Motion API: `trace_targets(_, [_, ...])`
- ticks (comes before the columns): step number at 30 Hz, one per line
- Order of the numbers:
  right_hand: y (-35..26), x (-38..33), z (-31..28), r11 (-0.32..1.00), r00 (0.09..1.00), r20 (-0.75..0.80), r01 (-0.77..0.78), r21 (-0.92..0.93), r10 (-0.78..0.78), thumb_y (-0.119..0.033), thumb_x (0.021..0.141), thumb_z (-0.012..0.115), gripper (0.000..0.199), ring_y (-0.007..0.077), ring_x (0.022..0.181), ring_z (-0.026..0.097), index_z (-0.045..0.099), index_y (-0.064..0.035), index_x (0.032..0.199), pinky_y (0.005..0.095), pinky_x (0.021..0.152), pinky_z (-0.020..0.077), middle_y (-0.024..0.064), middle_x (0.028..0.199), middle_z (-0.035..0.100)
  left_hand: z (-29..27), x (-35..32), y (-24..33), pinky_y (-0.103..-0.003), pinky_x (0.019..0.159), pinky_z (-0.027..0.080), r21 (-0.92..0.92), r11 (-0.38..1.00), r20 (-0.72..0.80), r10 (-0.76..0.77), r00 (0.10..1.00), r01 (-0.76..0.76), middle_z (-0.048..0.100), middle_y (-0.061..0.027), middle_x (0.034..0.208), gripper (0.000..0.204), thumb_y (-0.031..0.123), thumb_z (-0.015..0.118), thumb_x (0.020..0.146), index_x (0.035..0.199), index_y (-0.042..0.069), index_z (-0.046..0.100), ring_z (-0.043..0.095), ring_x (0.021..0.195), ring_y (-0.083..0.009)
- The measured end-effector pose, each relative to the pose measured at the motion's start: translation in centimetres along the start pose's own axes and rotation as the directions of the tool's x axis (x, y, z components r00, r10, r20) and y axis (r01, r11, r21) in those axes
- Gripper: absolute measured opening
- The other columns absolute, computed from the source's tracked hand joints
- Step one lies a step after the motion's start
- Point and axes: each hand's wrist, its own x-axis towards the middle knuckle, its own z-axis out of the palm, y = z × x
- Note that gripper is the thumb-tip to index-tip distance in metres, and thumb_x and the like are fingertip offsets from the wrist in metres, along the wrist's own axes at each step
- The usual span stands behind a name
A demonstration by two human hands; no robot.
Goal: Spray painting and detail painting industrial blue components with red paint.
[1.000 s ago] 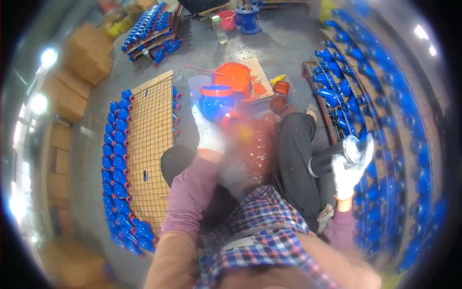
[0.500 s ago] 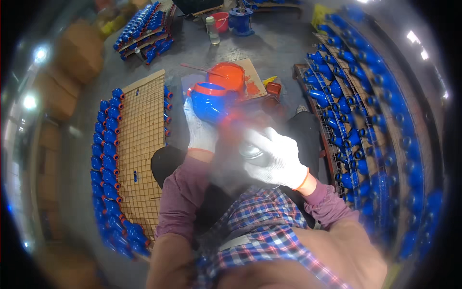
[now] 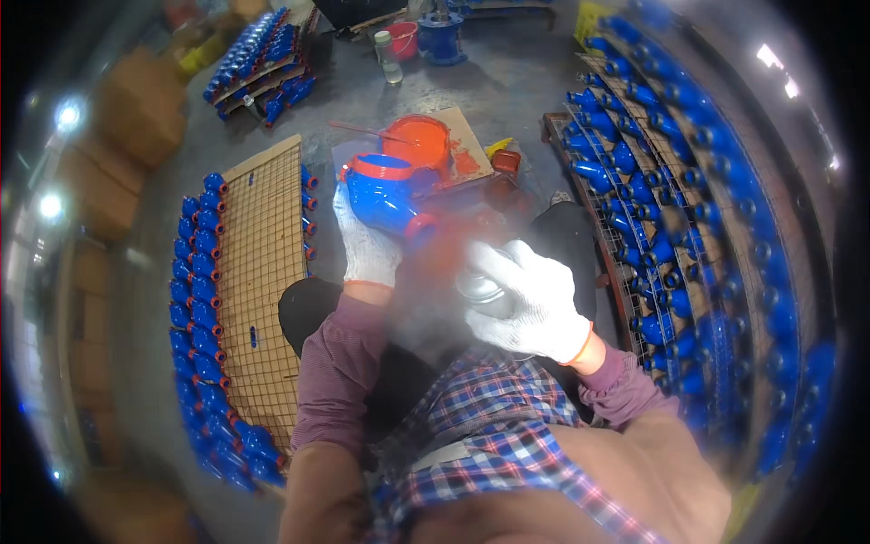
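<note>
My left hand [image 3: 365, 243], in a white glove, grips a blue valve body [image 3: 385, 192] with orange-painted rims and holds it out in front of me. In a white glove too, my right hand [image 3: 530, 304] is closed around a silvery spray can [image 3: 478, 288] just right of the valve. A hazy cloud of spray [image 3: 435, 272] hangs between the can and the valve. Just beyond the valve an orange paint bucket [image 3: 418, 142] stands on a sheet of cardboard [image 3: 467, 136], with a stick across it.
A wire mesh rack [image 3: 263, 263] edged with several blue valve bodies lies on the floor to my left. More blue valves fill the racks [image 3: 671, 208] on my right. Cardboard boxes [image 3: 136, 118] are stacked far left; a bottle [image 3: 391, 56] and red bucket [image 3: 404, 38] stand ahead.
My right hand has swung in from the far right with the can to just beside the valve. The left hand has kept the valve in about the same place.
</note>
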Motion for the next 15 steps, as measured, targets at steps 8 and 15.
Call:
trace_targets(8, [-0.5,-0.3,-1.0,1.0,1.0,-0.002,-0.015,-0.024,0.015,-0.036,0.068,0.085,0.076,0.024,0.06,0.059,0.066,-0.0214,0.141,0.0347,0.056,0.0488,0.0071,0.082,0.056,1.9,-1.3,0.2,-0.04,0.082,0.058,0.04,0.999,-0.107,0.018,0.994,-0.014,0.066,-0.0071,0.108,0.05,0.059,0.05,0.102,0.121,0.014,0.06,0.067,0.093,-0.0231])
trace_targets(15, [1.2,-4.0,-6.4,0.984,0.971,-0.184,-0.132,0.116,0.152,-0.021,0.073,0.087,0.071,0.0233,0.09,0.072,0.064,-0.0019,0.137,0.0335,0.079,0.0577,0.0177,0.11,0.07,0.5,-1.1,0.7,-0.047,0.082,0.06,0.042,0.999,-0.1,0.035,0.994,-0.031,0.067,-0.0117,0.114,0.067,0.071,0.051,0.096,0.134,0.015,0.055,0.069,0.094,-0.0292])
